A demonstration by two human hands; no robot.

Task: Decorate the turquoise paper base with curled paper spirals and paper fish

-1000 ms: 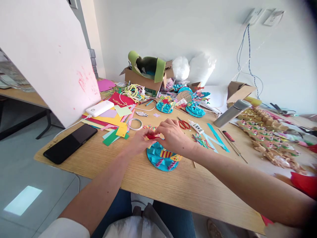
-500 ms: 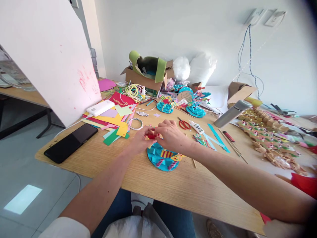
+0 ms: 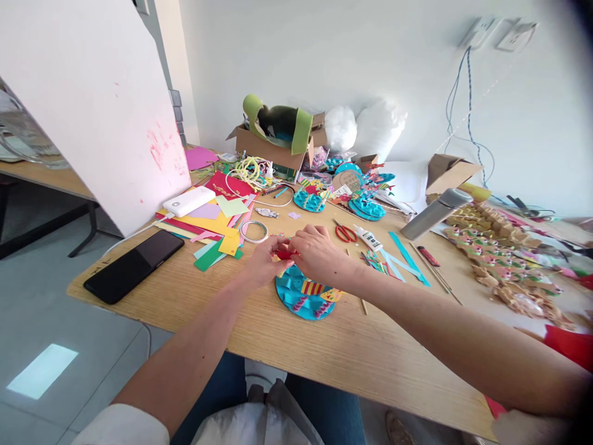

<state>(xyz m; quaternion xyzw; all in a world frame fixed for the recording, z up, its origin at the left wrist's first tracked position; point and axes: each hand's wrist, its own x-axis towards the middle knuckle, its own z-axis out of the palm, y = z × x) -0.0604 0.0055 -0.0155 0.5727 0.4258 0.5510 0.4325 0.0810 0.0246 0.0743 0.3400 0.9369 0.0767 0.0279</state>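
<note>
Between my two hands is a small red piece [image 3: 283, 254], mostly covered by fingers; its exact kind I cannot make out. My left hand [image 3: 266, 264] pinches it from the left. My right hand [image 3: 319, 254] closes on it from the right, knuckles up. Just below and partly behind them, a round blue paper craft [image 3: 291, 295] lies on the table. It carries a red-and-yellow striped piece [image 3: 313, 288], a yellow paper piece [image 3: 330, 295] and purple twisted bits near its front edge.
Red-handled scissors [image 3: 345, 232], a white glue bottle [image 3: 369, 238] and blue paper strips [image 3: 409, 258] lie to the right, with a grey flask [image 3: 435, 214] beyond. Coloured paper [image 3: 210, 253], a power bank [image 3: 189, 201] and a black phone [image 3: 134, 266] are at left.
Almost nothing differs. Both hands keep hold of the red piece in the same place, and the view has shifted very slightly.
</note>
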